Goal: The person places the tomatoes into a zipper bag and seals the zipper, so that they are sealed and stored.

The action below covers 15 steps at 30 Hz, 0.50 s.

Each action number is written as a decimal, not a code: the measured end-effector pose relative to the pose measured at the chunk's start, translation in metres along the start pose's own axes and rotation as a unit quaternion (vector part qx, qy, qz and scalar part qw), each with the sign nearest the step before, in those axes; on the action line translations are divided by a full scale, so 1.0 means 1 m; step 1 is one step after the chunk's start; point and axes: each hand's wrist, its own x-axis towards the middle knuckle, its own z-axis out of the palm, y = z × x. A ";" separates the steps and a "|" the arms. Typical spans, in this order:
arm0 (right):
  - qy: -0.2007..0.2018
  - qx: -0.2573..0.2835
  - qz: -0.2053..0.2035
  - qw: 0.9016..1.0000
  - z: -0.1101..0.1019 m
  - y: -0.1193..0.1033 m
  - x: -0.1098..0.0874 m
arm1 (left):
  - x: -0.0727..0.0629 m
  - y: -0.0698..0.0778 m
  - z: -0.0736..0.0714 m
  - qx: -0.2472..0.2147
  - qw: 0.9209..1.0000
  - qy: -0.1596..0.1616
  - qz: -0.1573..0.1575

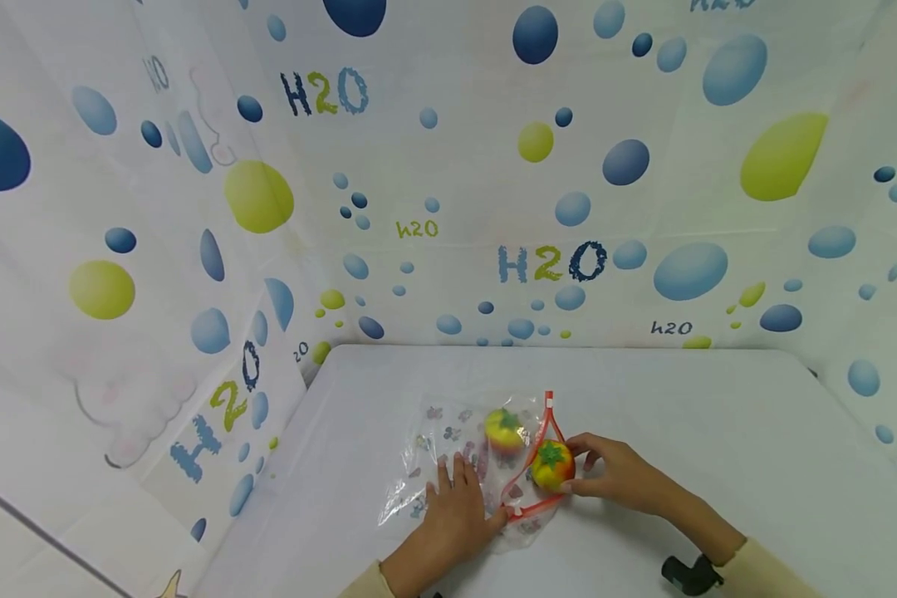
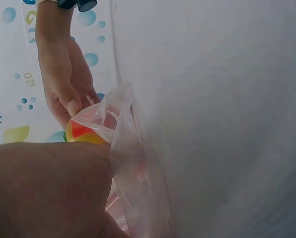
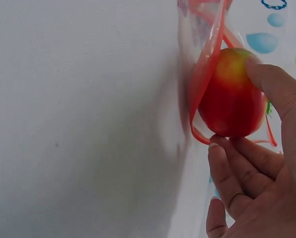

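A clear zip bag with small printed figures and a red zip lies on the table, its mouth spread apart towards the right. One yellow-and-red toy tomato with a green leafy top is inside it. My right hand holds a second toy tomato at the bag's mouth, thumb on one side and fingers on the other; the right wrist view shows its red underside beside the red zip. My left hand rests on the bag with fingers extended, its thumb by the lower zip edge. Its fingertips are hidden in the left wrist view.
The white-covered table extends around the bag on all sides. Behind it and at the left hangs a white curtain printed with blue and green drops and H2O lettering. A black device is strapped to the right wrist.
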 end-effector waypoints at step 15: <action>0.015 0.005 -0.031 0.999 0.012 -0.001 0.005 | -0.001 -0.001 0.001 0.012 1.000 0.014 0.009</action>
